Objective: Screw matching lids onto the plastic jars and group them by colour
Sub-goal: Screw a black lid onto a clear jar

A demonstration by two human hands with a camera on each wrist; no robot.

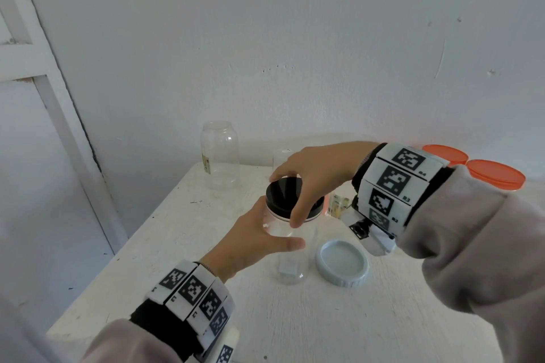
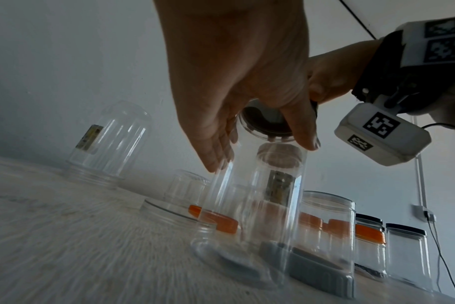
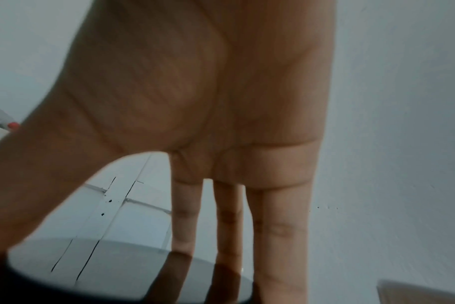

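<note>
A tall clear jar [image 1: 290, 256] stands upright in the middle of the white table [image 1: 182, 244]. A glossy black lid [image 1: 283, 191] sits on its mouth. My right hand [image 1: 286, 200] reaches over from the right and grips the lid's rim between thumb and fingers. My left hand [image 1: 280, 227] holds the jar body just under the lid, thumb in front, fingers behind. In the left wrist view, my left hand [image 2: 264, 154] straddles the clear jar [image 2: 260, 205] under the black lid [image 2: 265, 121]. In the right wrist view, the fingers [image 3: 278, 236] reach down onto the black lid [image 3: 65, 292].
A grey lid [image 1: 342, 262] lies upside down just right of the jar. Two orange lids [image 1: 497, 174] sit at the back right. An inverted clear jar [image 1: 219, 156] stands at the back left. Jars capped in black [image 2: 405, 230] and orange [image 2: 369, 234] stand far right.
</note>
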